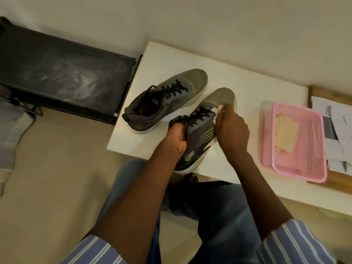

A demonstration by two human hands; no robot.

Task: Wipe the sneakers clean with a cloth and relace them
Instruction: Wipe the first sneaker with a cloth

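Two grey-olive mesh sneakers with black laces and pale soles, side by side on a white rectangular table (247, 103). Near sneaker (202, 128): dark grey side panel with pale diagonal stripes and a small green logo patch near the heel, olive toe cap, laces (196, 115) threaded and loose. Long axis diagonal, toe pointing far and right, heel hanging at the near table edge. Left hand (176, 139) curled round the collar, fingers tucked inside the opening. Right hand (232, 128) pinching a small white cloth (218, 109) against the upper just beyond the laces, at the base of the toe cap. Hands apart, each clamped on its own thing.

Far sneaker (163, 100) to the left, flat on its sole, parallel with the first, toe likewise far and right, opening dark, laces still in.

Right of the sneakers, a pink perforated plastic basket (312, 147) on the table, with a crumpled pale yellow cloth (285, 134) inside. Beyond the basket, white papers (335, 119) on a wooden surface. Left of the table, a black dusty flat-topped stand (61, 73). Beige floor (57, 178) below; blue jeans and striped blue sleeves at the near edge.
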